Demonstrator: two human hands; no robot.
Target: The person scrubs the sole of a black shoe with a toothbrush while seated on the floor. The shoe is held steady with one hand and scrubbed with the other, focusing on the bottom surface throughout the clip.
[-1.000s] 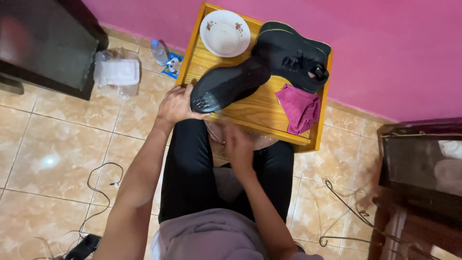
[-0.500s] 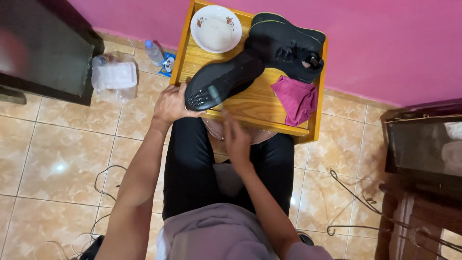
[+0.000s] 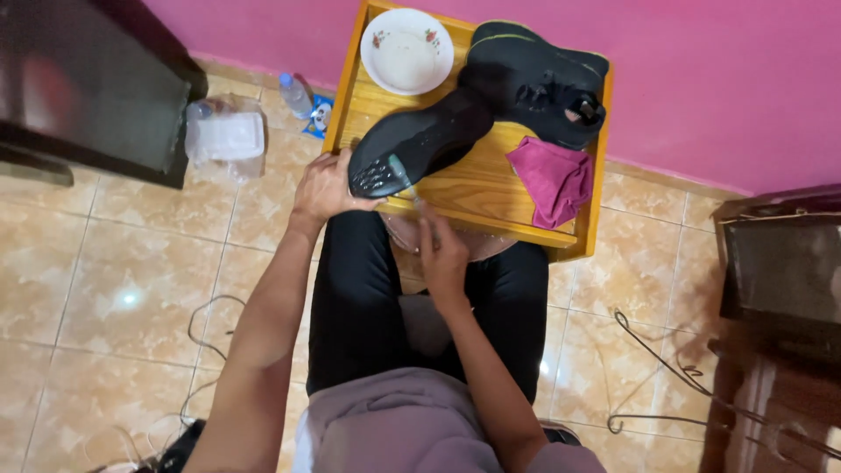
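We look down on a small wooden counter [image 3: 491, 188] with raised yellow edges, set against a pink wall [image 3: 701, 79]; the floor [image 3: 114, 263] is glossy beige tile, with thin dark cables [image 3: 206, 328] looping over it; a dark cabinet [image 3: 79, 88] stands at the upper left and dark furniture [image 3: 780, 263] at the right edge; beside the cabinet lie a clear plastic container [image 3: 223, 136] and a plastic bottle [image 3: 296, 95].

On the counter rest a white bowl [image 3: 407, 51] with small floral marks, a magenta cloth [image 3: 552, 180], and a second black shoe [image 3: 543, 83] near the wall; the black shoe [image 3: 420, 144] in hand lies sole up, its heel over the counter's near edge.

Our left hand [image 3: 324, 188] has its fingers curled around the heel end of that shoe, gripping it; our right hand [image 3: 442, 254] sits below the counter's front edge, fingers closed around a slim tool [image 3: 405, 180] whose tip touches the sole.

The tool is thin and blurred, so we cannot tell its kind; something pale beneath the counter, above the knees, is mostly hidden; the furniture at right is cut off by the frame.
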